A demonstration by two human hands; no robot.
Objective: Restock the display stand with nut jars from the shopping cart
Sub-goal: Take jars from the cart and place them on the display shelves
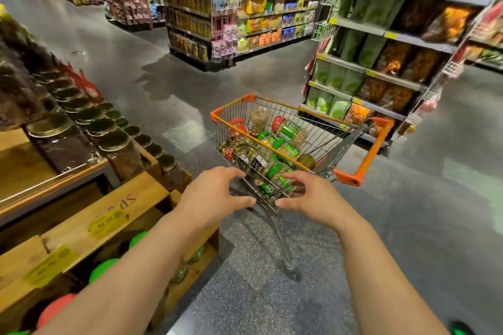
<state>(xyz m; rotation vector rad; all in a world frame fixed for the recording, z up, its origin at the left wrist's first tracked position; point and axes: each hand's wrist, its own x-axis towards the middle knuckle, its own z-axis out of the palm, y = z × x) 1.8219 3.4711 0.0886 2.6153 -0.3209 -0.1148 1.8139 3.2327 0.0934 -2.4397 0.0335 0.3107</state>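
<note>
Both hands, left hand [215, 193] and right hand [313, 196], reach with loosely curled, empty fingers over the near end of the shopping cart [353, 174]; nut jars [288, 130] lie inside it, display stand [114, 198] left of it.

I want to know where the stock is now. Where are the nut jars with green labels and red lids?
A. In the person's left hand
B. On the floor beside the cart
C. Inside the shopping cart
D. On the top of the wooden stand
C: the nut jars lie piled inside the wire basket of the shopping cart, while both hands reach toward its near end holding no jar.
</note>
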